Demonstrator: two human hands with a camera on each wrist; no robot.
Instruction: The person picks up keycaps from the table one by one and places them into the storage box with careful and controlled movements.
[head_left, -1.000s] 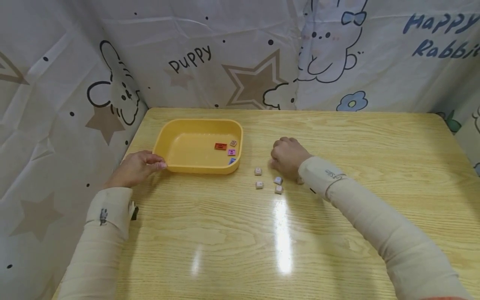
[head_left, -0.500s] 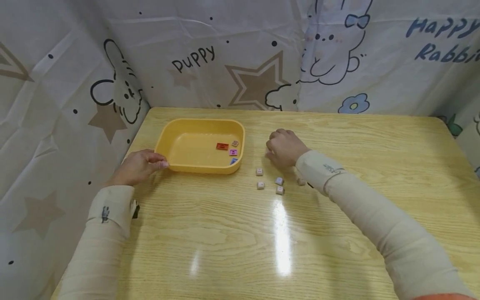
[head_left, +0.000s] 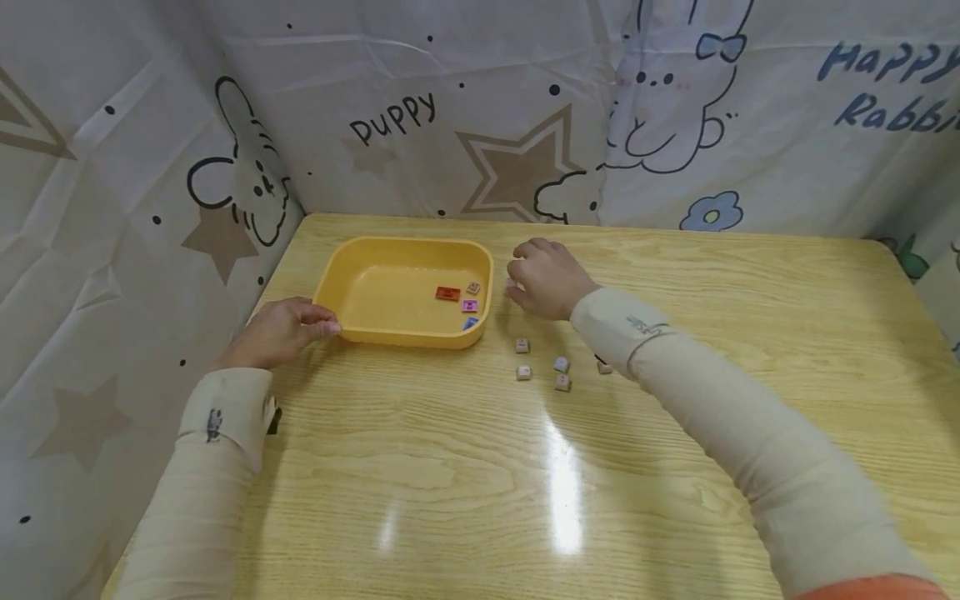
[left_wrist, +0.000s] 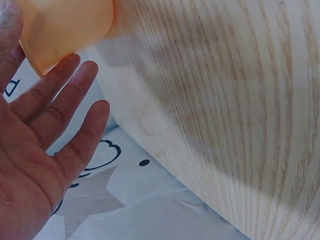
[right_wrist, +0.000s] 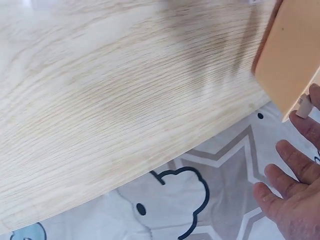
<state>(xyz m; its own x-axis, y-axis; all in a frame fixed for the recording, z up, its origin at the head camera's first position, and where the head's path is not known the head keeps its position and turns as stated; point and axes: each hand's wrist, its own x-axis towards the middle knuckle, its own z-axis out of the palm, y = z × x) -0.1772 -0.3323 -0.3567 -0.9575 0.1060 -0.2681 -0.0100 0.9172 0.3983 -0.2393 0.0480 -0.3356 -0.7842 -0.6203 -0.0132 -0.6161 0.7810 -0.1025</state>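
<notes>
At the left end of the yellow tray, my left hand pinches the rim near its front corner. In the left wrist view the other fingers are spread and straight. My right hand is just beyond the tray's right side, above the table. Between its thumb and forefinger it pinches a small pale keycap, close to the tray's rim in the right wrist view. A red keycap, a pink keycap, a blue keycap and a tan keycap lie inside the tray at its right end.
Several pale keycaps, among them one nearest the tray and one farther right, lie on the wooden table in front of the right forearm. A printed cloth hangs behind and to the left of the table.
My right hand has moved left and away from me, from over the loose keycaps to beside the tray, with the pale keycap. The left hand stays at the tray's rim.
</notes>
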